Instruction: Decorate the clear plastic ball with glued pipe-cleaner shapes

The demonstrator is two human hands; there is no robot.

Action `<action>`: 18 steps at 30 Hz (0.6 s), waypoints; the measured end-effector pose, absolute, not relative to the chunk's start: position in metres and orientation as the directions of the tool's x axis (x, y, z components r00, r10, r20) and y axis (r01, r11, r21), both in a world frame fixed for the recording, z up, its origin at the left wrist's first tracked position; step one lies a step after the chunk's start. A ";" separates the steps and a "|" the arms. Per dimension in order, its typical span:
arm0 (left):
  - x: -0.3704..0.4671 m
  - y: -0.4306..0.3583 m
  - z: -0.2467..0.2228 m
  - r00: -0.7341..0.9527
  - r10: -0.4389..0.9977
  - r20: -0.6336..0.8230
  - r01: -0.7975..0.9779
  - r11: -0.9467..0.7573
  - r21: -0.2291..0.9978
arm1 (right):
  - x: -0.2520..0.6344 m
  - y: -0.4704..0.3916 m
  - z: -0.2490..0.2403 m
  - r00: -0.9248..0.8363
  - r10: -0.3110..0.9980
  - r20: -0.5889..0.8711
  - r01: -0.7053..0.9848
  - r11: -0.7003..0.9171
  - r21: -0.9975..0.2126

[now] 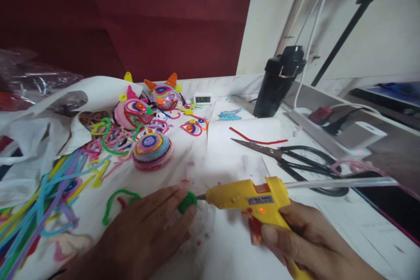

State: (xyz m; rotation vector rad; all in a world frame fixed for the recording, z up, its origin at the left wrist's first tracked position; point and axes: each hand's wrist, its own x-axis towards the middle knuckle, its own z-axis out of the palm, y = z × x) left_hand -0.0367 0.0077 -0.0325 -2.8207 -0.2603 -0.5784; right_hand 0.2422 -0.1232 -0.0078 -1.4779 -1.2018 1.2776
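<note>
My left hand point(147, 223) pinches a small green fuzzy piece point(187, 202) between thumb and fingers, low in the middle of the view. My right hand point(305, 236) is wrapped round the handle of a yellow glue gun point(246, 197), with a finger at its orange trigger. The gun's metal nozzle touches or nearly touches the green piece's right side. A clear glue stick point(341, 182) sticks out of the gun's back, and a small red light glows on its side. Beyond my left hand sits a striped, multicoloured dome point(152, 151).
Black-handled scissors point(278, 153) and a red stem point(259, 140) lie beyond the gun. Behind stand two decorated balls point(133, 111), a small clock point(202, 99) and a black bottle point(278, 81). Pipe cleaners point(49, 197) spread at left; a power strip point(328, 135) sits right.
</note>
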 end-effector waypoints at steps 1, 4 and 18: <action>-0.037 0.008 -0.032 0.914 0.108 0.391 0.210 -0.950 -0.229 | 0.242 -0.124 -0.008 0.038 0.978 -0.207 0.146 -0.210 -0.967; -0.036 0.008 -0.030 0.923 0.067 0.379 0.193 -0.933 -0.304 | 0.243 -0.125 -0.008 0.067 0.972 -0.225 0.166 -0.233 -0.958; -0.029 -0.003 -0.022 0.910 0.134 0.391 0.253 -0.929 -0.269 | 0.243 -0.123 -0.004 0.049 0.962 -0.268 0.075 -0.271 -0.960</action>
